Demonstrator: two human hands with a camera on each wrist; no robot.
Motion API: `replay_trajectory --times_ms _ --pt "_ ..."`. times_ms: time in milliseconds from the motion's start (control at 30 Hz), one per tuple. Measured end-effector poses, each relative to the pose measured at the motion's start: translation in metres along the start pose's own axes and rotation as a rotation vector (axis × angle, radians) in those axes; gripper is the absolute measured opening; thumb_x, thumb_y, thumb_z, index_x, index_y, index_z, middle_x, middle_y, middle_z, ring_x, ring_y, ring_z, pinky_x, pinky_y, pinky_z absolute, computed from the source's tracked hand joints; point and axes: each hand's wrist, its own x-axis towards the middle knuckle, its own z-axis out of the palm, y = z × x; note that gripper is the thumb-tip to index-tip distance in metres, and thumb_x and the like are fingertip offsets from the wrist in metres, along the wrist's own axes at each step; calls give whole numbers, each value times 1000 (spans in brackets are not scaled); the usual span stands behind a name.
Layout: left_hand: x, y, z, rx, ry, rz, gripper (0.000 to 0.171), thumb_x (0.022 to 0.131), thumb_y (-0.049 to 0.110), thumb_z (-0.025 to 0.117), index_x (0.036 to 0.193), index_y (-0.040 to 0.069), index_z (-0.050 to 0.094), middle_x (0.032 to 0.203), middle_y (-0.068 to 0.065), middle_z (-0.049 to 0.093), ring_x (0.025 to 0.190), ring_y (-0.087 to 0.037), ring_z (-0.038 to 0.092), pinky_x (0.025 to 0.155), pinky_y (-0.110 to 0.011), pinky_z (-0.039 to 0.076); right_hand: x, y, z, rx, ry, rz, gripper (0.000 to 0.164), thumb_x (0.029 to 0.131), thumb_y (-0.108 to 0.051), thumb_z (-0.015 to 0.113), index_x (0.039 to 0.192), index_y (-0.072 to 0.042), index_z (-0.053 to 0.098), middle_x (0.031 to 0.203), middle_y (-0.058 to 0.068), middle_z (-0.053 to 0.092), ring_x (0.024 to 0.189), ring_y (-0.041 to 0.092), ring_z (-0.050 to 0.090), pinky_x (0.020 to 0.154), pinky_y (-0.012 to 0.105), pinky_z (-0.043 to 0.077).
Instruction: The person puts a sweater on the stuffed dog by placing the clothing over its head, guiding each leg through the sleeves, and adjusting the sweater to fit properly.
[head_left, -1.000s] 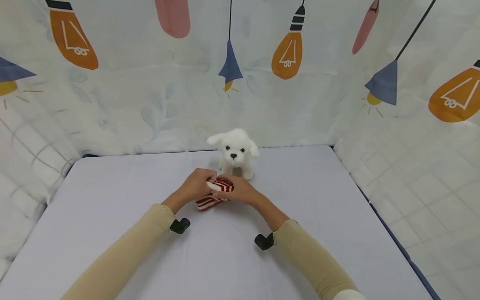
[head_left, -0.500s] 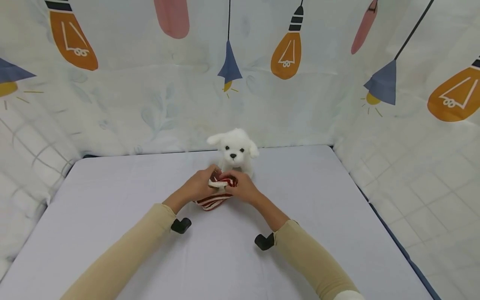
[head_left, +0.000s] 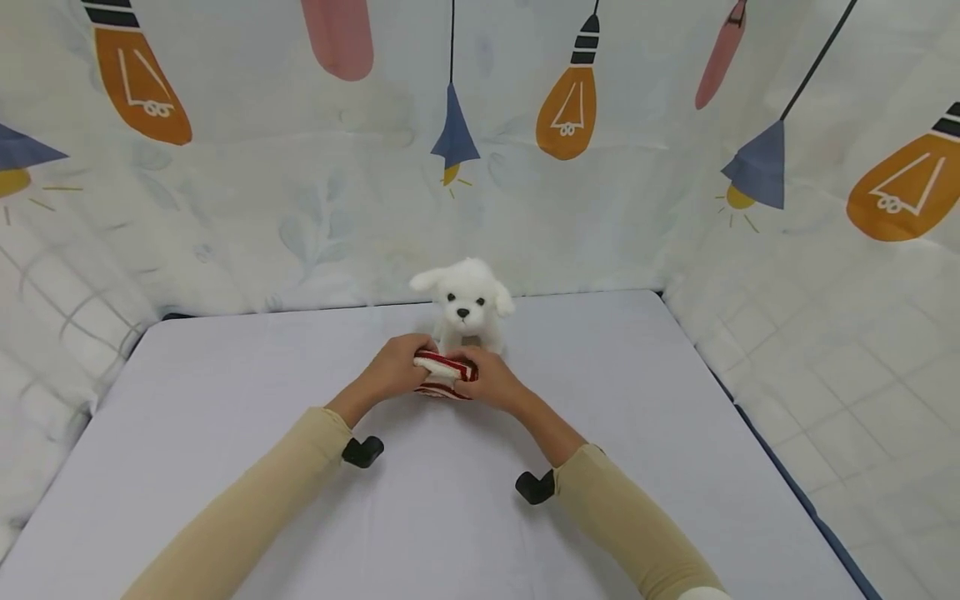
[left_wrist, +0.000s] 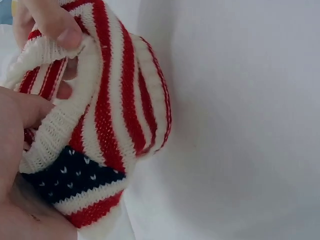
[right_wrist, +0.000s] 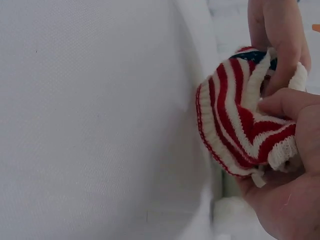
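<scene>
Both hands grip a small knitted sweater (head_left: 444, 367) with red and white stripes, in front of a white plush dog (head_left: 469, 304). My left hand (head_left: 396, 368) holds the sweater's left side. In the left wrist view, its thumb reaches into the white ribbed opening, near a navy patch (left_wrist: 75, 175) with white flecks. My right hand (head_left: 491, 379) pinches the opposite rim; its thumb lies over the ribbing in the left wrist view. Fingertips (left_wrist: 64, 90) show inside the opening. In the right wrist view, the striped side (right_wrist: 227, 110) hangs with its ribbed hem facing the white cloth.
A white cloth (head_left: 450, 517) covers the table. Behind it hangs a pale curtain (head_left: 337, 208) printed with bulbs and lamps. Black wrist camera mounts (head_left: 363, 452) stick out inward below both wrists.
The sweater's lower part, which lay out to the lower left, is drawn up between my hands. The opening is spread, and my fingers have shifted along its rim. The plush dog stays put.
</scene>
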Motion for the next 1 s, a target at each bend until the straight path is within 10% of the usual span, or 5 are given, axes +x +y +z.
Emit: replay_trajectory --times_ms 467,800,1000 --pt "-3 0 6 33 -50 81 26 82 8 71 106 7 60 101 -8 64 89 -20 59 79 -38 50 -3 2 -10 367 -77 138 32 88 -22 69 116 -9 63 105 7 66 87 12 61 73 24 51" --pt "-4 -9 5 -107 -201 66 25 86 23 68 106 10 58 97 -4 62 84 -16 54 75 -33 47 0 11 -23 130 -27 134 21 84 -20 73 103 -14 65 96 3 67 81 12 58 68 24 49" --pt "0 -6 4 -248 -177 78 24 85 22 70 102 11 58 99 -4 65 86 -16 55 76 -32 47 -1 10 -26 63 6 109 22 84 -23 74 102 -12 65 98 4 67 82 13 57 69 25 49"
